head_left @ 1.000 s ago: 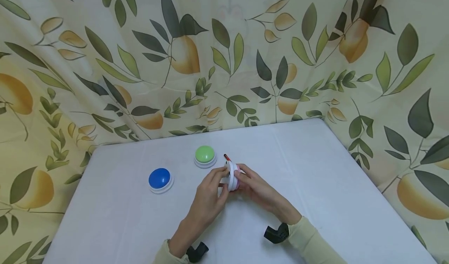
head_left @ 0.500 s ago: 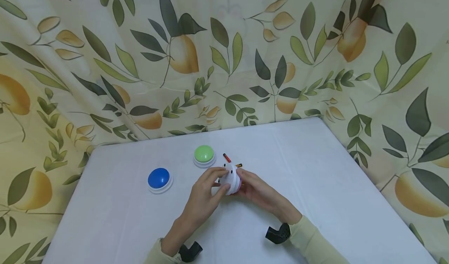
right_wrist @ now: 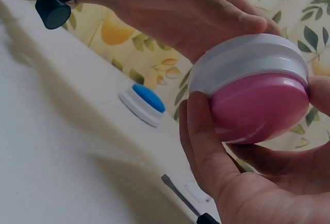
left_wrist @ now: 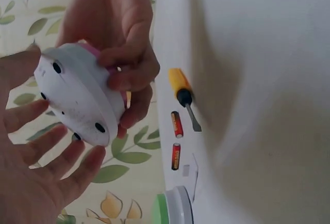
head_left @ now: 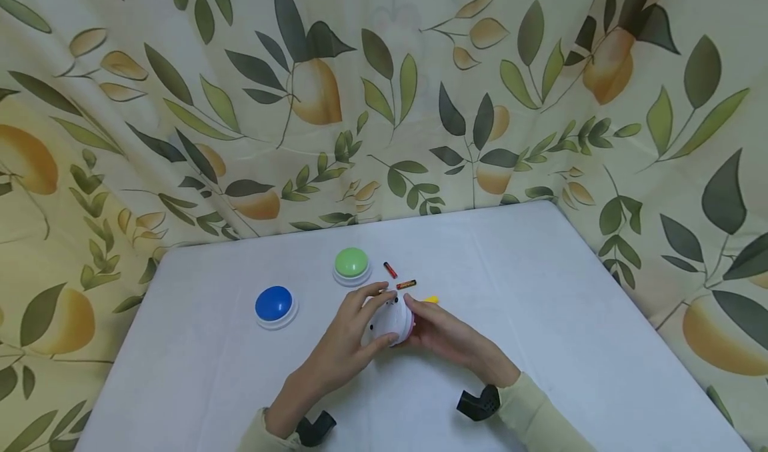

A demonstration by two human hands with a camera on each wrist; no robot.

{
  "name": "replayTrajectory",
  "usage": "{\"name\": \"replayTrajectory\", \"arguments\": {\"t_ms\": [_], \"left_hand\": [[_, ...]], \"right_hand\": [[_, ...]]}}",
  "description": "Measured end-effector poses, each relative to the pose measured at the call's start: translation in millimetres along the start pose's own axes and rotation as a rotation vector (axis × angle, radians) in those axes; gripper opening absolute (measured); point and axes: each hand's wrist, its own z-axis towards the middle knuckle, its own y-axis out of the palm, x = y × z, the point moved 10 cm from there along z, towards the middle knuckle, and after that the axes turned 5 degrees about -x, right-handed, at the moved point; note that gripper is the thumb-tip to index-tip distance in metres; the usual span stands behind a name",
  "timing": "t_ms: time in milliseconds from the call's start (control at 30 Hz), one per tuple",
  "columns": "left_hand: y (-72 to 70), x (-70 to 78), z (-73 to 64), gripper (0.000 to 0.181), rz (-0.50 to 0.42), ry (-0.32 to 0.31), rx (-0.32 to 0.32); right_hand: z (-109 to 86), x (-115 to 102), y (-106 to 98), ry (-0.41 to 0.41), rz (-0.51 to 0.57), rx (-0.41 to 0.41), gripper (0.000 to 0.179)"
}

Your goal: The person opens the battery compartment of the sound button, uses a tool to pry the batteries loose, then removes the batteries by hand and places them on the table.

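Observation:
Both hands hold a push button with a pink dome (right_wrist: pixel 260 105) and a white base (left_wrist: pixel 77 87) above the table. Its underside, with several black spots, faces my left palm in the left wrist view. My left hand (head_left: pixel 339 332) grips the base rim between thumb and spread fingertips. My right hand (head_left: pixel 450 337) holds the button from the dome side, thumb and fingers round its edge. Just beyond lie two red-and-black batteries, one (head_left: pixel 390 270) farther off and one (head_left: pixel 406 284) nearer. A screwdriver with a yellow handle (left_wrist: pixel 179 86) lies close to them, partly behind my right hand in the head view.
A green-domed button (head_left: pixel 351 263) stands behind the hands and a blue-domed one (head_left: pixel 274 303) to their left. A small flat white piece (left_wrist: pixel 193 176) lies near the batteries. The white-covered table (head_left: pixel 180 372) ends at a patterned curtain (head_left: pixel 384 105).
The button has come nearer the body and turned, so its white underside shows more in the head view. The second battery and the yellow screwdriver handle have come into sight behind it.

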Motion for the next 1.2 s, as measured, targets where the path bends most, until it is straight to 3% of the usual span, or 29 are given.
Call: {"name": "replayTrajectory", "arguments": {"t_ms": [167,300,433,700,967,1200], "left_hand": [[4.3,3.2,0.7,0.082,0.025,0.06,-0.047],[5.2,2.3,1.9,0.085,0.03,0.068,-0.052],[3.5,-1.3,3.0,0.083,0.024,0.041,-0.026],[0.6,-9.3,3.5,0.077,-0.022,-0.073,0.081],[-0.9,-10.1,4.0,0.074,-0.077,-0.142,0.185],[-2.4,-6.9,4.5,0.063,-0.104,-0.134,0.226]], "right_hand": [[-0.4,2.4,0.3,0.026,-0.002,-0.012,0.056],[0.0,1.8,1.9,0.03,0.009,-0.032,0.056],[-0.2,0.1,2.8,0.021,0.003,-0.041,0.057],[0.3,-6.5,4.3,-0.076,-0.074,-0.031,0.058],[4.5,-6.7,-0.1,-0.135,-0.087,0.088,0.057],[3.2,-13.1,-0.9,-0.24,-0.17,0.201,0.054]]}}
